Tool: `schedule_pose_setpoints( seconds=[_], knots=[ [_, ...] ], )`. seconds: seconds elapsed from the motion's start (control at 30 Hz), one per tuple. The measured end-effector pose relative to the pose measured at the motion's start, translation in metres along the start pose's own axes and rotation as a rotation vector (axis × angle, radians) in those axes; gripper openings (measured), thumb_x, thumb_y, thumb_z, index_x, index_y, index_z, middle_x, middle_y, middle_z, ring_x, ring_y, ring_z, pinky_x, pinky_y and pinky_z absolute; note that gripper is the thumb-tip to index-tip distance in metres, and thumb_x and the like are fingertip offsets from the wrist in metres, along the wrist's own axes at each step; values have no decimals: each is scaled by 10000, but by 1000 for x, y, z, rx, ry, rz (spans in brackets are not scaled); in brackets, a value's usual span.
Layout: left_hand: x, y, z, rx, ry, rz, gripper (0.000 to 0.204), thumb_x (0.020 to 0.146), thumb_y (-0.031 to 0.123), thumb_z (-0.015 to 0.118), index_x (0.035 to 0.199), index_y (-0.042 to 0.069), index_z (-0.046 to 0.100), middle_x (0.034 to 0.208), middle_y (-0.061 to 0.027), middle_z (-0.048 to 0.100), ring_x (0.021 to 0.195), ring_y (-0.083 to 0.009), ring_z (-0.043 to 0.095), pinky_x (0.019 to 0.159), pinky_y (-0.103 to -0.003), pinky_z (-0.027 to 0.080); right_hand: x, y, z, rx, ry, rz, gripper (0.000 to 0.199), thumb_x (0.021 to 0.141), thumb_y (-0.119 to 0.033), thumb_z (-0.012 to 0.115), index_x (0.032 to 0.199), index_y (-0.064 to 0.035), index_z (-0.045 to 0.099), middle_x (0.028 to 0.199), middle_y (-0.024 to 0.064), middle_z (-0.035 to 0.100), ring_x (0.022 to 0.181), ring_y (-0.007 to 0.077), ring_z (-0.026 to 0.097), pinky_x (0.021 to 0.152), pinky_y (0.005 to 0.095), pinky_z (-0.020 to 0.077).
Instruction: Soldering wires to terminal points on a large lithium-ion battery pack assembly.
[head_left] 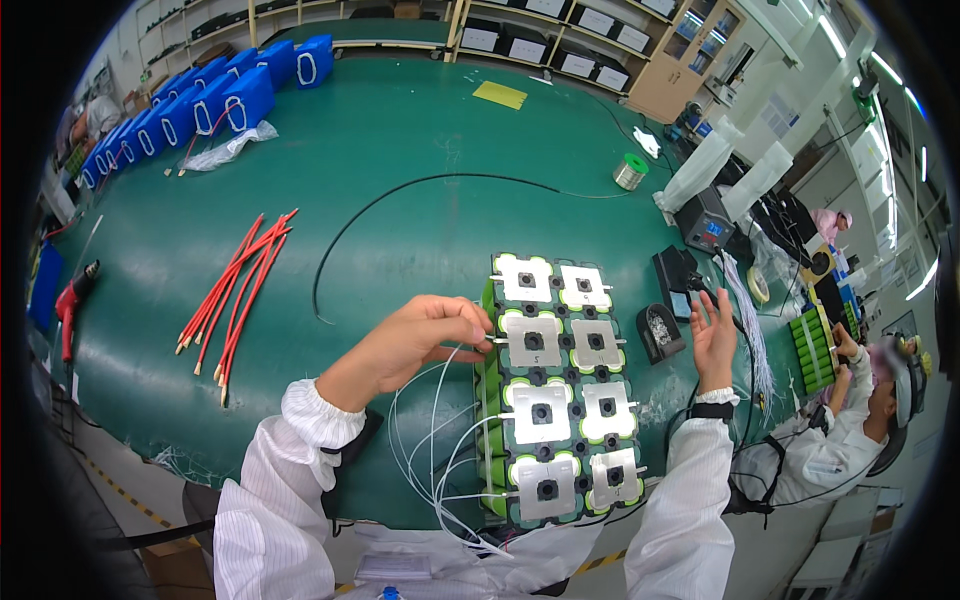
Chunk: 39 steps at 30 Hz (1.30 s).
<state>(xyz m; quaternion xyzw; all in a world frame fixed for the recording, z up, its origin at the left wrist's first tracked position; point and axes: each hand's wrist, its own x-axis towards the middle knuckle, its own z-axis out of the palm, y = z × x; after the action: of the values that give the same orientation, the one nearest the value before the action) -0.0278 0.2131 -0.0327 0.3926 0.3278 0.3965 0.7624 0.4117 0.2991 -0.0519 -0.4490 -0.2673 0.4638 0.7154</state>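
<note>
A battery pack of green cells stands in front of me, with square metal plates across its top and black holders between the cells. At its left edge, my left hand is closed in a pinch near a plate's side tab. One thin white wire runs up under those fingertips; its end is hidden by the hand. More white wires loop along the pack's left side, some meeting the lower tabs. My right hand is raised to the right of the pack, fingers apart, holding nothing. A small black container lies nearest to it.
Red wires lie left on the green table, beyond them a heat gun. A black cable curves toward a solder spool. Blue battery packs line the far left. A soldering station and a co-worker are right.
</note>
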Motion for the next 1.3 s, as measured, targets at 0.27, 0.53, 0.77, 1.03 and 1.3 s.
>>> schedule_pose_setpoints(
  seconds=[0.27, 0.53, 0.77, 1.03, 1.3],
  knots=[
    [8, 6, -10, 51, -46, -60, 150, 795, 175, 646, 841, 33, 650, 935, -41, 606, 911, -169, 595, 863, -330, 473, -4, -50, -6, -621, 301, -695, 182, 861, -222, 659, 897, -53, 604, 567, -18, 482, 447, 56, 443, 402, 189, 335],
    [21, -5, -25, -23, -211, -97, 126, 781, 178, 657, 772, 52, 658, 893, -30, 590, 862, -159, 576, 847, -304, 439, -153, -121, 100, -519, -168, -687, 367, 929, -229, 497, 1125, 80, 522, 536, 34, 464, 501, 98, 471, 468, 219, 373],
    [26, -8, -23, 17, -279, -39, 119, 772, 158, 662, 742, 43, 656, 889, -29, 575, 831, -142, 557, 836, -299, 429, -217, -80, 175, -775, -599, -637, 384, 840, -336, 652, 880, 11, 492, 564, 43, 504, 440, 74, 434, 429, 204, 323],
    [26, -13, -33, -115, -327, -55, 77, 797, 82, 654, 740, 30, 646, 937, -34, 497, 917, -164, 512, 923, -405, 449, -204, -54, 186, -927, -839, -584, 212, 770, -170, 694, 803, 28, 626, 665, 94, 622, 477, 125, 563, 461, 220, 415],
    [26, -18, -33, -144, -332, -65, 70, 803, 88, 678, 813, 18, 679, 993, -50, 562, 928, -177, 584, 894, -311, 494, -201, -50, 186, -963, -938, -660, 157, 739, -124, 672, 789, 16, 621, 614, 75, 607, 437, 133, 545, 425, 237, 403]
  ],
)
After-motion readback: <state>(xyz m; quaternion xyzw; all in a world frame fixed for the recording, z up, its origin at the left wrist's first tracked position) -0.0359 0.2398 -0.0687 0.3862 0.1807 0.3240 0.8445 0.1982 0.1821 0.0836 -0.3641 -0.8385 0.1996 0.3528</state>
